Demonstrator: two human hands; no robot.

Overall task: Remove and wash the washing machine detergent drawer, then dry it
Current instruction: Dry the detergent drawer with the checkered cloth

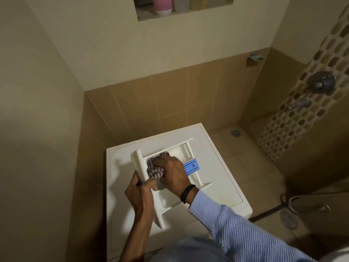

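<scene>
As L grip [140, 189] holds drawer [140, 164], R grip [173, 173], cloth [154, 170] prob. inside

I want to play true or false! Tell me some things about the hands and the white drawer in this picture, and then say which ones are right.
1. The white plastic detergent drawer lies on top of the white washing machine. True.
2. The right hand holds a checked cloth inside the drawer. True.
3. The left hand hangs free and touches nothing. False: it grips the drawer's front panel.
4. The small plastic insert in the drawer is red. False: the insert is blue.
5. A pink bottle stands in the wall niche above. True.
</scene>
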